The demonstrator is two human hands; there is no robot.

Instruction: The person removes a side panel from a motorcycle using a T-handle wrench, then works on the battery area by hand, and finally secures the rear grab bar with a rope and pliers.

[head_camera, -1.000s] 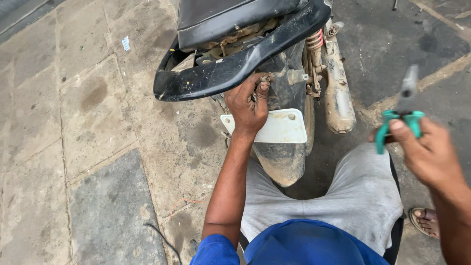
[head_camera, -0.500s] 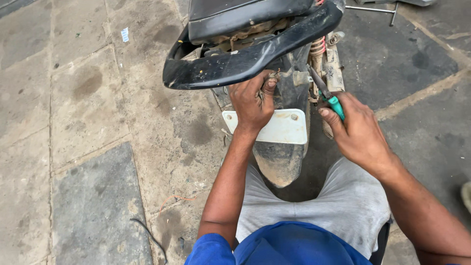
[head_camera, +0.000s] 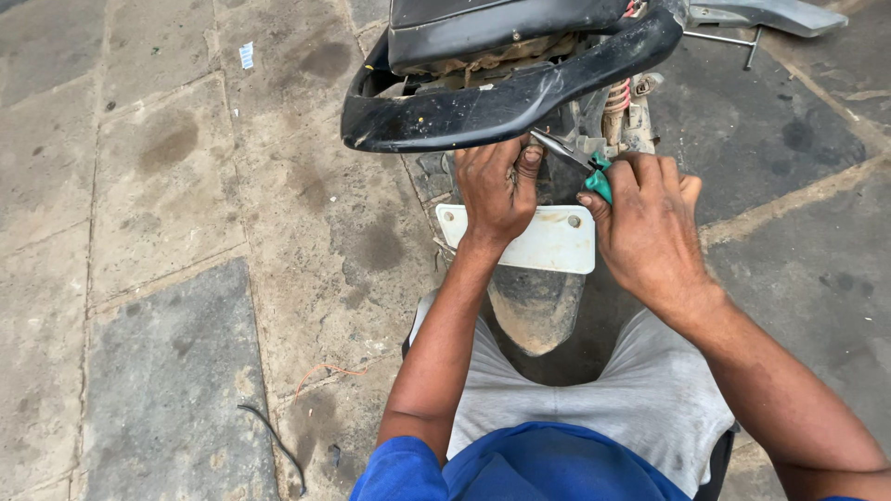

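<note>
Just under the black rear grab rail (head_camera: 501,102) of the scooter, the left hand (head_camera: 497,190) is curled, fingertips pressed into the parts there. Right of it, the right hand (head_camera: 650,223) is clenched around green-handled pliers (head_camera: 580,158), whose tips point toward the left thumb, above the white plate bracket (head_camera: 557,243).

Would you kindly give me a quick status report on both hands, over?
Left hand pinching a part under the black tail panel. Right hand gripping green-handled pliers, tips at that spot. White plate bracket below, untouched.
</note>
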